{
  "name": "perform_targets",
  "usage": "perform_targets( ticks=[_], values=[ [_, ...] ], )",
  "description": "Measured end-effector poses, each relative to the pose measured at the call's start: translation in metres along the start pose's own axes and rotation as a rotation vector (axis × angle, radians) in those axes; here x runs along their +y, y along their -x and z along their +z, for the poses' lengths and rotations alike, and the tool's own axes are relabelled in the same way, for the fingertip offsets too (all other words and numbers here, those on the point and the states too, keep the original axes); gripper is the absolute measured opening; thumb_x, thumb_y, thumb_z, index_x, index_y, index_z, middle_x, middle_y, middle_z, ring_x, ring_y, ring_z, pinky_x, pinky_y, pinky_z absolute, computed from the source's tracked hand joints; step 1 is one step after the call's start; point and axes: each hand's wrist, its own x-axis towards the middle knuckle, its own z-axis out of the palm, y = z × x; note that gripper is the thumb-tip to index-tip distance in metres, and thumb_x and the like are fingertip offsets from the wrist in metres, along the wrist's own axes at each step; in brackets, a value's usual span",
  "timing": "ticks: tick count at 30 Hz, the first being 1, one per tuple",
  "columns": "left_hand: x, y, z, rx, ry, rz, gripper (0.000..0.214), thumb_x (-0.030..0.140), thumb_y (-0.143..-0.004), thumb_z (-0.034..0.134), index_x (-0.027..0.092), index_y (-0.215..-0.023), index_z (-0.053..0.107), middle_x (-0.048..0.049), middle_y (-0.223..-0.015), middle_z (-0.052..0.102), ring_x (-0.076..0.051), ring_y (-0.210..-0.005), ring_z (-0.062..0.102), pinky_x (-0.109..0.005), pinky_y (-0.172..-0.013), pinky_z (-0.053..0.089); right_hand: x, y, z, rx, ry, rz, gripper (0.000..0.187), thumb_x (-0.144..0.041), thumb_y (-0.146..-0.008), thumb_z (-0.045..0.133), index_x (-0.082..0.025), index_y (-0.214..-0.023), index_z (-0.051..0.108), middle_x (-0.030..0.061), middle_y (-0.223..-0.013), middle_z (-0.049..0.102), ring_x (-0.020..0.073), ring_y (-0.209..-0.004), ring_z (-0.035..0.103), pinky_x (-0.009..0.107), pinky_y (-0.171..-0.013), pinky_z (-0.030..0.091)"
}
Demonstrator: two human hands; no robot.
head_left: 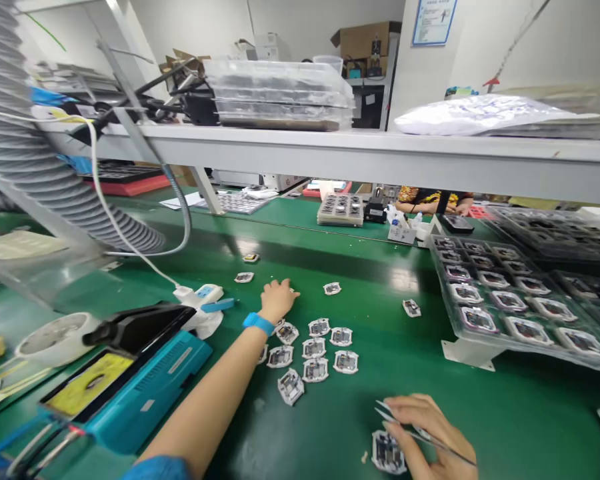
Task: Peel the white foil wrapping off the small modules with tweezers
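Note:
My left hand, with a blue band at its wrist, reaches far over the green bench. Its fingers curl down round a small whitish thing, mostly hidden beneath them. Metal tweezers are held in my right hand, their two tips apart and pointing left. Just under those fingers lies a white-framed electronic watch module, partly covered by the hand. Several similar modules are grouped on the bench between my hands. Single ones lie farther out, including a module right of my left hand and another near the tray.
Clear trays of modules stand on the right. At left are a teal device, a power strip, a white round container and a ribbed hose. A shelf crosses overhead; a person's arms show beyond it.

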Motion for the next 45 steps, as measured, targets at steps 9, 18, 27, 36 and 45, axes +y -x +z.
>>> perform_targets(
  ticks=[9,18,27,36,45],
  values=[
    [0.062,0.03,-0.014,-0.102,0.122,0.347,0.033,0.027,-0.092,0.061,0.016,-0.123,0.058,-0.0102,-0.125,0.062,-0.028,-0.113,0.06,-0.051,-0.097,0.047,-0.015,-0.019,-0.008,-0.041,-0.037,-0.215,0.017,-0.01,-0.084,0.066,-0.023,-0.094,0.064,0.005,-0.084,0.076,0.0208,-0.071,0.073,0.035,-0.069,0.056],
    [0.188,0.117,0.022,-0.372,0.375,0.783,0.042,0.031,-0.082,0.069,0.017,-0.121,0.064,-0.0108,-0.111,0.072,-0.027,-0.103,0.065,-0.037,-0.093,0.049,-0.018,-0.019,-0.009,0.032,-0.034,-0.346,0.01,-0.016,-0.088,0.063,-0.022,-0.097,0.064,0.0054,-0.081,0.077,0.0192,-0.069,0.074,0.034,-0.068,0.053],
    [0.226,0.051,0.048,-0.253,0.39,0.653,0.037,0.031,-0.092,0.063,0.018,-0.126,0.057,-0.0104,-0.13,0.058,-0.028,-0.113,0.059,-0.052,-0.094,0.05,-0.008,-0.017,-0.006,0.056,-0.006,-0.393,0.008,-0.02,-0.089,0.061,-0.021,-0.096,0.063,0.0043,-0.079,0.076,0.0192,-0.068,0.074,0.033,-0.066,0.051],
    [0.193,0.083,0.023,-0.359,0.622,0.591,0.028,0.025,-0.08,0.072,0.016,-0.105,0.061,-0.0059,-0.103,0.065,-0.024,-0.093,0.063,-0.042,-0.086,0.051,-0.015,-0.023,-0.015,0.085,-0.002,-0.286,0.003,-0.021,-0.09,0.062,-0.023,-0.091,0.065,0.0047,-0.08,0.077,0.019,-0.071,0.073,0.035,-0.071,0.053],
    [0.118,0.151,-0.011,-0.753,0.984,0.422,0.046,0.036,-0.068,0.07,0.019,-0.108,0.055,-0.0027,-0.087,0.07,-0.021,-0.08,0.066,-0.031,-0.071,0.053,-0.009,-0.026,-0.019,0.167,-0.13,0.065,0.002,-0.02,-0.084,0.069,-0.021,-0.085,0.069,0.0059,-0.083,0.076,0.0215,-0.08,0.072,0.036,-0.077,0.054]
  ],
)
